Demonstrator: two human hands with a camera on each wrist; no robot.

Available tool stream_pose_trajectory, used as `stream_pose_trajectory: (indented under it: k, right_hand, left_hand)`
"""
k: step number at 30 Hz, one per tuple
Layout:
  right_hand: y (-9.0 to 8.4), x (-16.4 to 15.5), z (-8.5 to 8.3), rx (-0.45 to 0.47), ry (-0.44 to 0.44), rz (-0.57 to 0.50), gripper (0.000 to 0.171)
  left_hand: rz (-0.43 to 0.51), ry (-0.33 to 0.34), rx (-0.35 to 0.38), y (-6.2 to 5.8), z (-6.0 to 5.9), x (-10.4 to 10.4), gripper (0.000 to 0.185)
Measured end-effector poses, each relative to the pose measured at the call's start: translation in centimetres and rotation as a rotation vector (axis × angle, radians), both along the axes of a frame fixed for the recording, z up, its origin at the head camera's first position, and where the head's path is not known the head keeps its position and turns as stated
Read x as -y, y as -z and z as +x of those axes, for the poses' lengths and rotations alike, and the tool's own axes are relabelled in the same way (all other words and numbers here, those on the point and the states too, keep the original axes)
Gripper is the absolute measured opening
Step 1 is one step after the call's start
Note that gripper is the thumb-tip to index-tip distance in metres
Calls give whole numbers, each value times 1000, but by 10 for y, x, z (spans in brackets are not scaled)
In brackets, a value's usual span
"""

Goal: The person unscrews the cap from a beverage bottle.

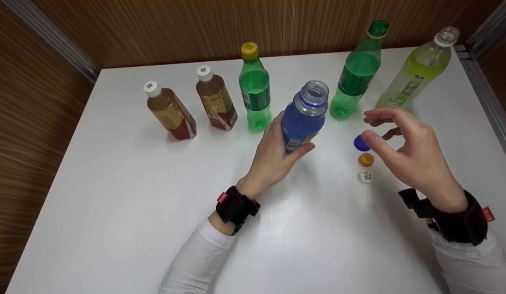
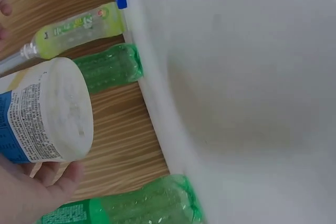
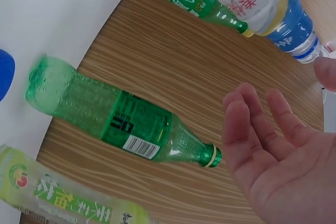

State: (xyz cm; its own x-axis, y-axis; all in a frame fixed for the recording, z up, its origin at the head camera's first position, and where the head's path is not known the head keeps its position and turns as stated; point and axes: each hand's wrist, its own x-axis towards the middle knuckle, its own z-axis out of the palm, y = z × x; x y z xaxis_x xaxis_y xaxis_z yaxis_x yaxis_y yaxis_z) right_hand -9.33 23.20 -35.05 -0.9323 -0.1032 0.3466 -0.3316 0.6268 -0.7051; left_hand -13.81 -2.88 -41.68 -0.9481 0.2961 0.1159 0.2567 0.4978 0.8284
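Note:
My left hand grips a blue bottle with a bare, uncapped mouth, tilted and held above the table. In the left wrist view the underside of that bottle shows, fingers around its lower side. My right hand hovers over the right of the table, fingers loosely bent and holding nothing. Near its thumb lie a blue cap, an orange cap and a white cap in a row. Behind the hand stand an uncapped green bottle and an uncapped yellow-green bottle.
On the white table stand two brown tea bottles with white caps, one at the left and another tea bottle beside it. A green bottle with a yellow cap stands next to them. A wood-grain panel closes the back.

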Motion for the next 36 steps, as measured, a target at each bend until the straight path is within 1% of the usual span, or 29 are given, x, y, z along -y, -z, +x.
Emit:
stream_pose_trajectory:
  k: [2,6,12,17,20,24,29,36]
  right_hand:
    - [-1,-2,1,-19,10,-7,33]
    - [-1,-3,1,-39,19,-4,32]
    - [-1,-4,2,-55,19,-1,32]
    - [-2,-4,1,-55,23,3,32]
    - [-3,-4,1,-52,23,5,32]
    - [-3,-5,2,-50,25,7,32]
    - [-4,-5,2,-52,25,9,32]
    - [-4,-5,3,-58,22,0,32]
  left_hand:
    - [3,-14,-20,0,-8,-5,94]
    - [11,-41,-31,1,-23,-15,91]
    - [106,-126,-19,2,-42,-30,91]
    - [113,-182,8,7,-55,-37,91]
    - [123,-198,29,13,-60,-38,92]
    - [136,-211,29,19,-66,-41,92]
    - [141,-231,24,21,-72,-45,92]
    - [162,-257,48,23,-77,-47,91]
